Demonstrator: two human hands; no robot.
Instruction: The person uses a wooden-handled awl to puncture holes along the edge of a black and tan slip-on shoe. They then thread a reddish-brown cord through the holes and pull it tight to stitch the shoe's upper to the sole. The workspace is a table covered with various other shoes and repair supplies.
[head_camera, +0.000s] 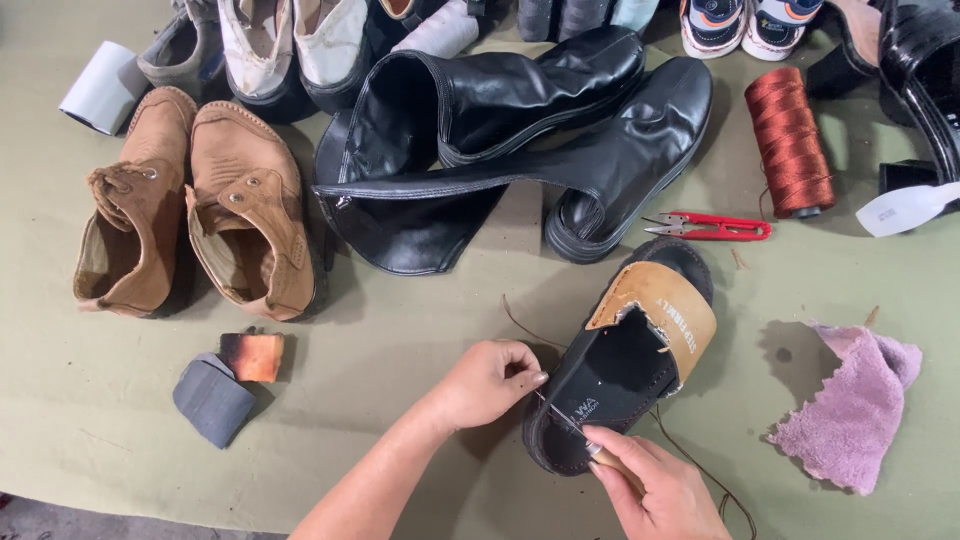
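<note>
A black sandal (610, 370) with a torn tan insole (665, 315) lies on the green cloth surface (400, 330). My right hand (655, 490) grips a wooden-handled awl (600, 455), its needle pushed against the sandal's heel edge. My left hand (490, 380) pinches a brown thread (520, 330) beside the heel. The thread also trails out under the sandal toward the lower right.
Red thread snips (715, 227) and a spool of rust-red thread (788, 140) lie beyond the sandal. Black boots (520, 130), tan shoes (195, 210), a purple rag (850, 410), a grey pad (212, 400) with an orange block (255, 355) and more shoes ring the area.
</note>
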